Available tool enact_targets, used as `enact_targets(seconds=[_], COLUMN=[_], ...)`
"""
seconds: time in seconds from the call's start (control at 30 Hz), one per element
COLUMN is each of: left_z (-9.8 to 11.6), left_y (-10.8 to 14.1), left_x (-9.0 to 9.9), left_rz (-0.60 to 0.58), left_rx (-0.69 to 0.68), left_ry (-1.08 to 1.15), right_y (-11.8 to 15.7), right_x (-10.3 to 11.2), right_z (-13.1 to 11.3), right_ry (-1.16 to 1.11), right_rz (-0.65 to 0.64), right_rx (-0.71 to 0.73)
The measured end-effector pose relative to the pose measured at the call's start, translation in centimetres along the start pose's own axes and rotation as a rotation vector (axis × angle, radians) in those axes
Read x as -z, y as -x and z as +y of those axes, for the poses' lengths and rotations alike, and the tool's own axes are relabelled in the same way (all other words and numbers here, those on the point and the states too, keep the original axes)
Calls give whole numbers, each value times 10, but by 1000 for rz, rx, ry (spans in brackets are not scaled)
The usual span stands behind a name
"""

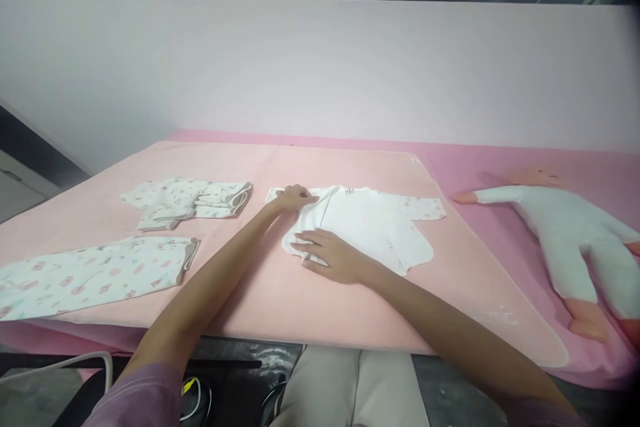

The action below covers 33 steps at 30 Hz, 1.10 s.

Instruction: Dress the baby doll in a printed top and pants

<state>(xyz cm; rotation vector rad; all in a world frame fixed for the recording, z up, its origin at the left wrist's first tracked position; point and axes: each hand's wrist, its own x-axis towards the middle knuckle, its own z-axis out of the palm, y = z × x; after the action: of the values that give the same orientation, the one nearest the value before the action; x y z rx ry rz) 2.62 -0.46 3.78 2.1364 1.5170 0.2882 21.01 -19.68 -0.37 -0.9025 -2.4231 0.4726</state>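
A small white baby shirt (pixel 367 227) with printed sleeves lies spread on the peach mat, its neckline away from me. My left hand (pixel 296 198) is at the shirt's left shoulder, by the sleeve, with its fingers closed on the cloth; a crease runs from there down the front. Lying on the lower left side of the shirt, my right hand (pixel 333 255) is flat, with fingers spread. Part of the left sleeve is hidden behind my left hand.
Folded printed baby clothes (pixel 187 201) and printed baby pants (pixel 100 273) lie to the left on the peach mat (pixel 320 310). A doll in white clothes (pixel 570 227) rests at the right on a pink cover (pixel 480 177). A white partition (pixel 320 67) stands behind.
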Motion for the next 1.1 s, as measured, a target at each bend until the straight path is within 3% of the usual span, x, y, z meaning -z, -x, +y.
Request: enact_targets(seconds=[0.17,0.33,0.5,0.67,0.9,1.1], left_z=[-5,-8,-19,-26,-17,-31], left_y=[-1,27,73,105,119,119], left_x=[-10,-16,-9,4,19,21], left_rz=[115,204,127,1,-43,72], left_rx=[59,-12,-63,-41,105,75], left_ry=[149,115,-27,-6,5,-221], right_y=[0,1,2,3,5,4], right_x=[2,-1,-4,-3,1,4], right_z=[-4,-3,2,2,-1,-3], right_ry=[2,8,19,26,43,-5], right_rz=[-6,-3,3,24,19,-75], right_rx=[-11,-9,14,32,39,40])
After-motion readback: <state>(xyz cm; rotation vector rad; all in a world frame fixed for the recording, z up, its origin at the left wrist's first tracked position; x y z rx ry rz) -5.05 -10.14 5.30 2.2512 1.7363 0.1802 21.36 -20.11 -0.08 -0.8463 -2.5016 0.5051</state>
